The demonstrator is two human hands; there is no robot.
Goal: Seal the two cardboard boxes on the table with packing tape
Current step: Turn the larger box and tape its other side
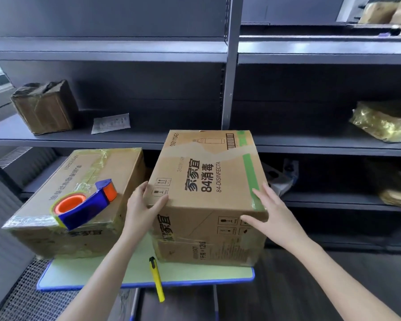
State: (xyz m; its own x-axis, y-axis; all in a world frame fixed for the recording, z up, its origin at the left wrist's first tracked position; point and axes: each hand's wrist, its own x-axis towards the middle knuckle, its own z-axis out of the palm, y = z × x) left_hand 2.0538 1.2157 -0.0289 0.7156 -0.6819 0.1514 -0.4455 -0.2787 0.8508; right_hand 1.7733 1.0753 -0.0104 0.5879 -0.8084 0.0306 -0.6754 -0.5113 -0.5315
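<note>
Boxes: two cardboard boxes stand side by side on a pale green mat [195, 272] with a blue border, close together but not touching as far as can be seen.
Right box [208, 177]: upright, printed top face toward the camera, flaps closed. A green tape strip [250, 172] runs along the right edge of the top. Clear film wraps the lower part of the front face.
Left box [116, 167]: flaps closed; glossy clear tape crosses the top and covers the near left corner.
Tape dispenser [86, 202]: blue body, orange roll core, lying on top of the left box near its front edge. Neither hand touches it.
Left hand [141, 209]: at the near left top corner of the right box. Fingers extended and flat against the left side; thumb laid across the top edge. Nothing is gripped.
Right hand [271, 212]: at the near right top corner of the right box. Fingers straight, resting on the top beside the green tape strip; thumb pressed on the front face. Nothing is gripped.
Utility knife [158, 281]: yellow with a black tip, lying in front of the right box, its rear end projecting past the near border of the mat.
Shelving [229, 66]: dark grey metal unit behind the boxes.
Shelf contents: a small worn carton [44, 107] and a paper slip [111, 122] at left; a gold-wrapped parcel [384, 121] at right.
</note>
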